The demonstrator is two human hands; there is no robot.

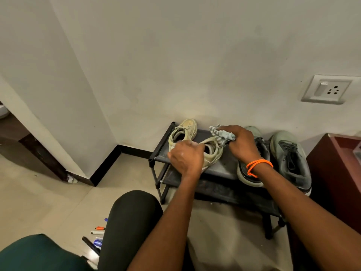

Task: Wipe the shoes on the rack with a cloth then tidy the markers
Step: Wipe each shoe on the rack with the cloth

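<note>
A low black shoe rack (158, 153) stands against the wall. On its top shelf sit two beige shoes: one at the back left (185, 128), the other (214, 153) nearer me. My left hand (185, 157) grips the nearer beige shoe at its opening. My right hand (241, 143), with an orange band at the wrist, holds a bunched grey striped cloth (221, 133) against that shoe's toe end. Two grey-green sneakers (291, 159) lie on the right of the shelf. Several markers (95, 237) are scattered on the floor beside my knee.
A dark red cabinet (336, 173) stands close to the rack's right end. A wall socket (328, 89) is above it. My knee (132, 216) is in front of the rack, and a dark green cushion (39, 253) is at the lower left. A wall corner juts out on the left.
</note>
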